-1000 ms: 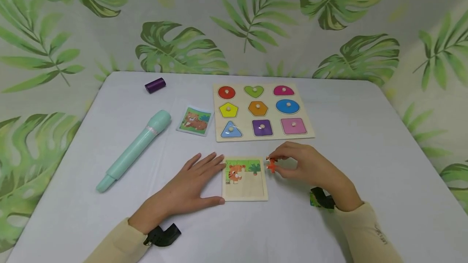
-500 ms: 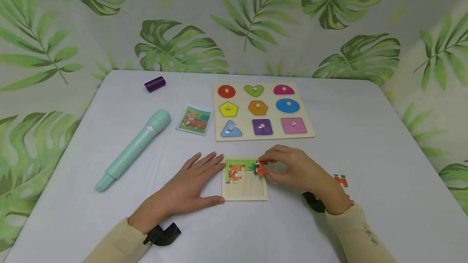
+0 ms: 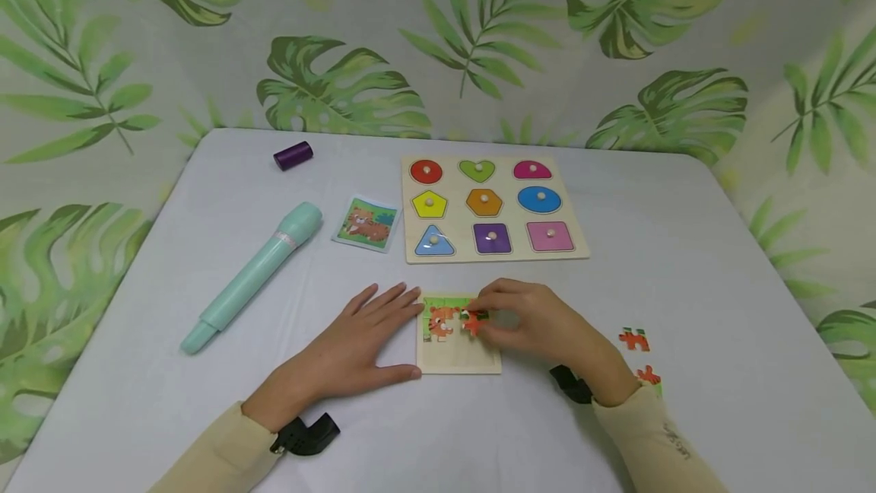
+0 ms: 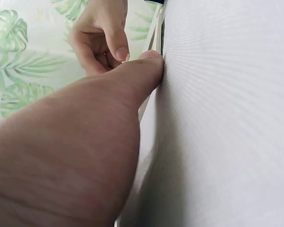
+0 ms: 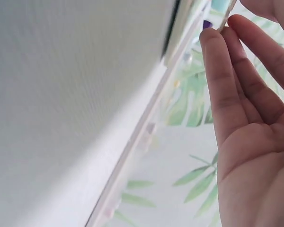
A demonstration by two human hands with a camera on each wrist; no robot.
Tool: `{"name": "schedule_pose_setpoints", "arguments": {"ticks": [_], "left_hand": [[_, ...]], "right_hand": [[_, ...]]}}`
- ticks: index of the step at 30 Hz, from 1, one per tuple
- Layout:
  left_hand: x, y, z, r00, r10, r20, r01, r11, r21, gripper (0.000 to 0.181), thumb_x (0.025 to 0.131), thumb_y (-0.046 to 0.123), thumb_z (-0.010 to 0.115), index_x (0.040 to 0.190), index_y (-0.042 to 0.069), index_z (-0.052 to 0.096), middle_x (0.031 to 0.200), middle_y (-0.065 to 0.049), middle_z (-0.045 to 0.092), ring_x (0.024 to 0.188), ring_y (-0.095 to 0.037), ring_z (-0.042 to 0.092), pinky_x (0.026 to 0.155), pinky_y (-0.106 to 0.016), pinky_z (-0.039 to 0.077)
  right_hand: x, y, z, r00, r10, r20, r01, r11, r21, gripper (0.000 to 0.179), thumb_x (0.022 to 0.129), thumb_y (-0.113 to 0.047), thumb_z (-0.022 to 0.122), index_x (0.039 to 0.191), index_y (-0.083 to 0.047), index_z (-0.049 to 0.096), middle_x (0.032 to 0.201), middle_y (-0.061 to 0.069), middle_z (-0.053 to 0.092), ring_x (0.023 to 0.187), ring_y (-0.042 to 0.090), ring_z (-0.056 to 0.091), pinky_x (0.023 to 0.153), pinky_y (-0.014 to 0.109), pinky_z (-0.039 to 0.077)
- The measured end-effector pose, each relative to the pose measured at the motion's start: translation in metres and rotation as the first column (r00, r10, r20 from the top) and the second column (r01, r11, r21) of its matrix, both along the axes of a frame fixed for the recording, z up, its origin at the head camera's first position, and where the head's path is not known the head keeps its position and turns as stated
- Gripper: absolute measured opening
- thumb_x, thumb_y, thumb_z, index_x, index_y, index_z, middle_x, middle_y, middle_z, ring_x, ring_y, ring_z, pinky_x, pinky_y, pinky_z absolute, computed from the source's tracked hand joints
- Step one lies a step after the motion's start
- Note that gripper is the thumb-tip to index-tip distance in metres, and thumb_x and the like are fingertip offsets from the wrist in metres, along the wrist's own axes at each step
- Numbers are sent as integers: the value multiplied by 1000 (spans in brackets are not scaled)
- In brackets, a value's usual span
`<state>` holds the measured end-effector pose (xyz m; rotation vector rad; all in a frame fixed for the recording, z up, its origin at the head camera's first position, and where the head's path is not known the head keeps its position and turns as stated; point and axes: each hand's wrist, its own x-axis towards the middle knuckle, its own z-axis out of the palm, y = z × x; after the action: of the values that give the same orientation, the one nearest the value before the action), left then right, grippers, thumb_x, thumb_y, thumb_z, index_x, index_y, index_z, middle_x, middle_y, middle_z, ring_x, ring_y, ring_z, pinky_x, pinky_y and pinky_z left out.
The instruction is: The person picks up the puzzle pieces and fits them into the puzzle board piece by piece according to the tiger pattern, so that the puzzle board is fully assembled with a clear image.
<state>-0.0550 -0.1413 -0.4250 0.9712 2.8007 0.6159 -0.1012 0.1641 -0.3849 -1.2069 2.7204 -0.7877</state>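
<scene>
A small wooden puzzle tray (image 3: 455,362) lies at the near middle of the table, with joined tiger-picture pieces (image 3: 441,322) along its top and left. My left hand (image 3: 349,356) lies flat with spread fingers, fingertips and thumb touching the tray's left edge. Above the tray's upper right part, my right hand (image 3: 541,322) pinches an orange and green puzzle piece (image 3: 471,322) between thumb and fingers. In the right wrist view only the thin edge of that piece (image 5: 226,19) shows at the fingertips. The hand partly covers the tray's right side.
Loose puzzle pieces (image 3: 635,339) lie right of the right forearm, one partly behind the sleeve. Behind the tray stand a shape board (image 3: 496,211) with knobbed shapes and a tiger picture card (image 3: 366,224). A mint-green tube (image 3: 253,280) and a purple cylinder (image 3: 293,156) lie to the left.
My right hand has carried the puzzle piece leftward from beside the tray to over it. Loose pieces on the right have come into view from behind the forearm. The left hand stays put.
</scene>
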Motion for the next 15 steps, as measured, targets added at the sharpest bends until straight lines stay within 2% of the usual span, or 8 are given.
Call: {"name": "schedule_pose_setpoints", "arguments": {"ticks": [8, 15], "left_hand": [[-1, 0, 0, 1000, 0, 3, 0, 1000, 1, 89, 92, 68, 63, 161, 17, 37, 171, 1, 27, 160, -20, 16, 131, -49, 8], [-1, 0, 0, 1000, 1, 3, -1, 1000, 7, 89, 92, 67, 63, 161, 17, 38, 170, 2, 27, 160, -20, 16, 131, -49, 8]], "right_hand": [[0, -5, -5, 998, 46, -51, -46, 999, 3, 23, 88, -18, 82, 111, -15, 81, 107, -7, 71, 98, 7, 67, 86, 25, 61], [2, -12, -3, 998, 63, -14, -62, 996, 59, 25, 90, -18, 80, 114, -14, 80, 109, -6, 72, 101, 9, 68, 89, 27, 61]]}}
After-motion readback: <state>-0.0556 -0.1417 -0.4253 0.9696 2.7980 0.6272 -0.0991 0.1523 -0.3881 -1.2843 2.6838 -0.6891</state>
